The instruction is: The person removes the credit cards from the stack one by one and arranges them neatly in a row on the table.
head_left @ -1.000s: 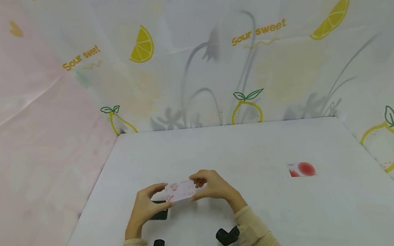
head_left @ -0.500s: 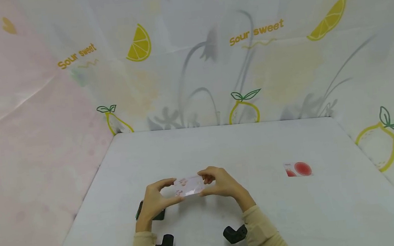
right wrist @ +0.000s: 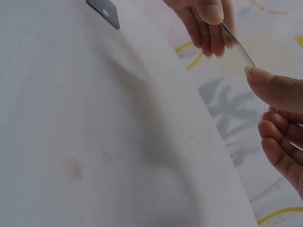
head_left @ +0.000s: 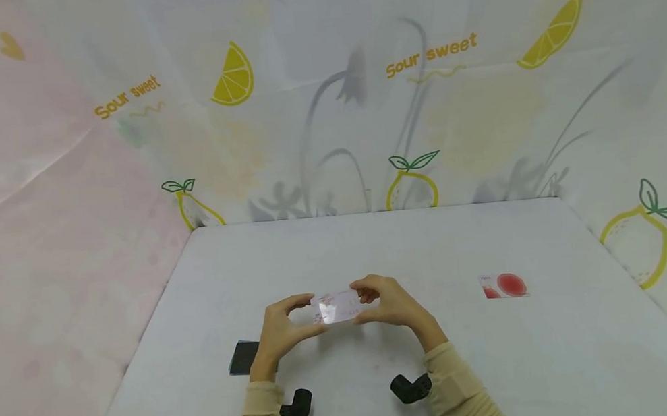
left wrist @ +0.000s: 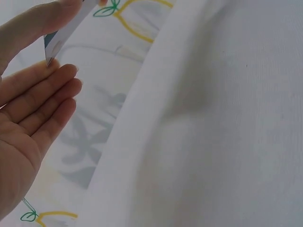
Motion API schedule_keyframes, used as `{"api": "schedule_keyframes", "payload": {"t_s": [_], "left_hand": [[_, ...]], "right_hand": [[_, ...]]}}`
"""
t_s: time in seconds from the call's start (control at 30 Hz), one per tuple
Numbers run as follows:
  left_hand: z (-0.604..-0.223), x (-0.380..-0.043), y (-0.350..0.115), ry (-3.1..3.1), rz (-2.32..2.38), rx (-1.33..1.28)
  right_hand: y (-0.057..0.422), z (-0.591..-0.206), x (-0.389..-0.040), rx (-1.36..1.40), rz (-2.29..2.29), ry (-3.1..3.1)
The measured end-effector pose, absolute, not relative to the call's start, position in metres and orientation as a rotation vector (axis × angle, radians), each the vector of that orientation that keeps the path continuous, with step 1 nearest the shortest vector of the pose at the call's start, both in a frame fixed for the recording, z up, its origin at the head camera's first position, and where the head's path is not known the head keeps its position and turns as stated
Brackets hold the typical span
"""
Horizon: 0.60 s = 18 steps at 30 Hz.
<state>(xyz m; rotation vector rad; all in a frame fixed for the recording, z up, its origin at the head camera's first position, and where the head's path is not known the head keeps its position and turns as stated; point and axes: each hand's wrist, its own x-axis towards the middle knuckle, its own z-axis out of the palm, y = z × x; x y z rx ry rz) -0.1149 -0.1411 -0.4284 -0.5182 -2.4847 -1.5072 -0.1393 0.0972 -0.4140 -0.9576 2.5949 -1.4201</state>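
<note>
A thin pale pink card [head_left: 336,307] with a glare spot is held above the table by both hands. My left hand [head_left: 281,327] pinches its left edge between thumb and index finger; in the left wrist view the other fingers [left wrist: 45,101] extend straight beside it. On the opposite edge, my right hand [head_left: 394,303] pinches the card with thumb and fingers. Seen nearly edge-on in the right wrist view, the card [right wrist: 239,45] spans the gap between the two thumbs. A dark flat rectangular thing [head_left: 244,358] lies on the table, partly behind the left wrist.
A red and white card [head_left: 504,286] lies flat on the white table [head_left: 338,248] to the right. Black wrist-worn devices [head_left: 296,406] stick out from the inner sides of both sleeves. Behind the table hangs a lemon-printed cloth [head_left: 310,102].
Both hands have moved right and slightly up in the view with the card between them. More of the dark flat thing now shows. The head view has shifted slightly.
</note>
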Motion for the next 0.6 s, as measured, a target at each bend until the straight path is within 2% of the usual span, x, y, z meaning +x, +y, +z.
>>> {"api": "schedule_keyframes", "payload": {"t_s": [0.37, 0.6], "left_hand": [[-0.431, -0.131, -0.122, -2.447, -1.523, -0.59], [-0.411, -0.127, -0.105, -2.38, -1.615, -0.636]], "right_hand": [[0.116, -0.414, -0.142, -0.958, -1.427, 2.657], [0.127, -0.413, -0.146, -0.96, -1.433, 2.669]]}}
